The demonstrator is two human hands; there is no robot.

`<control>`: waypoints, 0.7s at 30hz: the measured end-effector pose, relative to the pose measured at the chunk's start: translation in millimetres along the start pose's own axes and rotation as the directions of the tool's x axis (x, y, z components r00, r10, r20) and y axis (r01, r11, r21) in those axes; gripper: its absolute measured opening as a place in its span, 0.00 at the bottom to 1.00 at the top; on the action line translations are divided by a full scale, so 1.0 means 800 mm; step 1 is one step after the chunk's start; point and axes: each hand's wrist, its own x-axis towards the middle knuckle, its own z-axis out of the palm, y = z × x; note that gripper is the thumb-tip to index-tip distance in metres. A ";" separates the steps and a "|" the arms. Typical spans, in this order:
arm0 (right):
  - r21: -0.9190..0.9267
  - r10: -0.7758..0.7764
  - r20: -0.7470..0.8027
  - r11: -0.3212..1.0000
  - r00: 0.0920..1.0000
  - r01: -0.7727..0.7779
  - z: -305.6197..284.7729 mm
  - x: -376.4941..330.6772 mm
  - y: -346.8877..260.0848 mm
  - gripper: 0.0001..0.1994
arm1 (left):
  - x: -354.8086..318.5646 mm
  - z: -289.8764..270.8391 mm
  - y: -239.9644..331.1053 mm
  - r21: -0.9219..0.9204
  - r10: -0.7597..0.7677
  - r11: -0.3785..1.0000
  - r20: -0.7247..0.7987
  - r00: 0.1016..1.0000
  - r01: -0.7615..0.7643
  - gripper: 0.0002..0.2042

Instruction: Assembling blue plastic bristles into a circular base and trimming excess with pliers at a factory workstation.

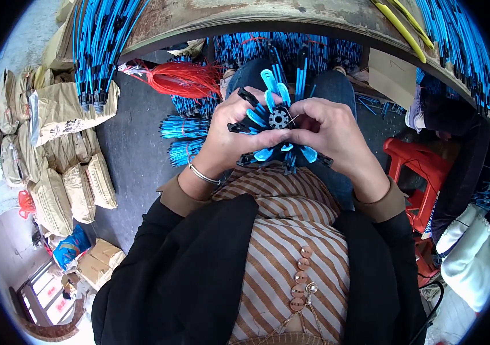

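In front of my lap I hold a round black notched hub [279,119] with bright blue arms [267,80] fanning out around it, some tipped with black pieces. My left hand [229,129] is closed around its left side, thumb pressed beside the hub. At the hub's right edge, the fingers of my right hand [330,129] are curled in a pinch. A thin light strand, perhaps wire, shows by those fingertips. The arms' undersides and part of the hub's right side are hidden by my hands.
A worn wooden table [222,12] crosses the far side, with blue rod bundles [98,52] hanging over its left edge. Red strands [184,79] hang below. Filled sacks [49,195] line the left. A red plastic stool [417,167] and another person's dark-clothed leg [463,167] are at right.
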 end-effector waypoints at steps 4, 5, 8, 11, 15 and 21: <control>0.010 -0.023 -0.020 1.000 1.000 0.023 0.004 0.000 0.005 0.13 | 0.000 0.000 -0.013 0.032 0.081 0.996 -0.010 0.997 -0.080 0.18; 0.013 -0.030 -0.028 0.999 0.999 0.030 0.004 0.000 0.006 0.13 | 0.000 0.001 -0.016 0.043 0.108 0.993 -0.013 0.994 -0.107 0.18; 0.036 -0.048 0.036 0.998 0.998 0.047 0.001 0.005 0.012 0.15 | 0.002 0.000 -0.024 0.080 0.208 0.975 -0.022 0.978 -0.206 0.18; 0.059 -0.068 0.098 0.996 0.993 0.062 -0.001 0.011 0.018 0.16 | 0.002 0.000 -0.026 0.118 0.307 0.946 -0.028 0.951 -0.302 0.18; 0.132 -0.106 0.153 0.987 0.983 0.086 -0.004 0.016 0.022 0.16 | 0.005 0.003 -0.011 0.247 0.333 0.918 -0.049 0.942 -0.312 0.19; 0.146 -0.116 0.167 0.985 0.979 0.091 -0.001 0.015 0.022 0.16 | 0.001 0.006 -0.006 0.244 0.270 0.937 -0.058 0.961 -0.248 0.18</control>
